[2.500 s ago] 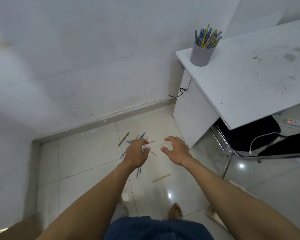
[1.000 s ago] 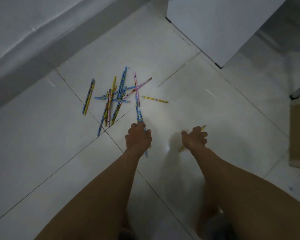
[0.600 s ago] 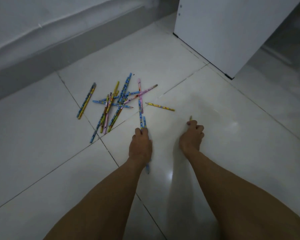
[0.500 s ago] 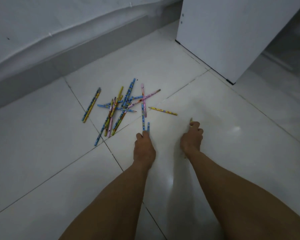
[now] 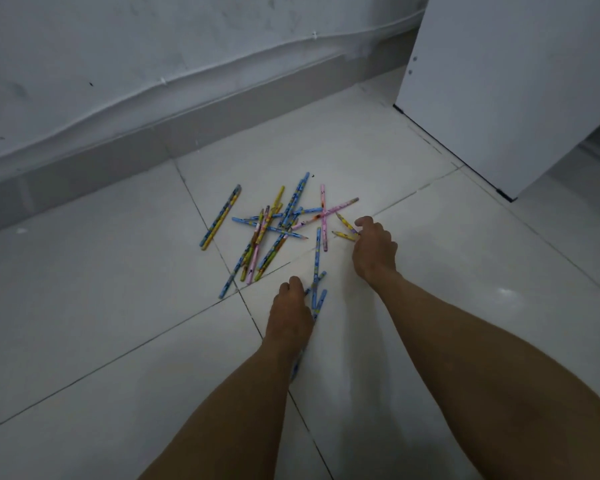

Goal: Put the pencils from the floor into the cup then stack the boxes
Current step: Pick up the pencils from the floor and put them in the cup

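Head view, looking down at a glossy white tiled floor (image 5: 118,323). Both bare forearms reach forward, hands low at the floor.

Left hand (image 5: 289,315): fingers curled down round a small bundle of blue patterned pencils (image 5: 318,301). The tips stick out ahead of the knuckles and the back end shows under the wrist. One long blue pencil (image 5: 317,252) runs from the bundle up towards the pile. Can't tell if it's in the grip or just lying on the tile against the bundle.

Right hand (image 5: 374,249): fingers curled, fingertips pinching a short yellow patterned pencil (image 5: 344,220) that angles up-left off them. A second yellow pencil (image 5: 343,235) lies flat just beside the fingertips, point to the left. Contact unclear.

Main pile of coloured pencils (image 5: 274,233) (blue, yellow and pink, crossed over each other) sits on the floor ahead of both hands, next to a grout line. A pink pencil (image 5: 323,216) lies at the pile's right edge near the right hand, crossed by another pink one. A blue and yellow pair (image 5: 221,216) lies side by side, apart from the pile on its left.

A grey skirting board (image 5: 136,143) runs along the white wall (image 5: 118,46) behind the pile, with a thin white cable (image 5: 194,76) clipped to the wall above it. A white cabinet side panel (image 5: 499,81) stands on the floor top right, well apart from the pencils.
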Motion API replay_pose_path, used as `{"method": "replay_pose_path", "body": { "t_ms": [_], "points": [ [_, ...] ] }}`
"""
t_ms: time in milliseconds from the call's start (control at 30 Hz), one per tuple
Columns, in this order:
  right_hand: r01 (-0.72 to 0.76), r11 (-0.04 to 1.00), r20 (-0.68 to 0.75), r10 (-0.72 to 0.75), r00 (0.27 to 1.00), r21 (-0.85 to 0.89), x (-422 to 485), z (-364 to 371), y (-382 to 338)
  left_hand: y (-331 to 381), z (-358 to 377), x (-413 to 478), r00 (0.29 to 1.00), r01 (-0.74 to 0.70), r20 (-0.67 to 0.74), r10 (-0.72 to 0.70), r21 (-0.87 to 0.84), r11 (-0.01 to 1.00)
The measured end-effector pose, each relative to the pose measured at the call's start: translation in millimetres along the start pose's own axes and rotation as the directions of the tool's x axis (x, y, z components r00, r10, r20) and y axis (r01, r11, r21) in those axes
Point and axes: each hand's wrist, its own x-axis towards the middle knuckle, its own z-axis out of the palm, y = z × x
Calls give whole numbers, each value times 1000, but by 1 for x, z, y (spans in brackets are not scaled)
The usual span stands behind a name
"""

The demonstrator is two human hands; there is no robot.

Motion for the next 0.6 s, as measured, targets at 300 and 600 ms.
{"method": "replay_pose_path", "body": {
  "t_ms": [300, 600],
  "points": [
    [178, 981, 70, -173, 982, -75, 38, 14, -28, -7, -45, 50, 940, 76, -323, -113, -123, 989],
    [293, 948, 215, -262, 941, -125, 66, 21, -21, -28, -68, 108, 946, 186, -282, -162, 62, 980]
  ]
}}
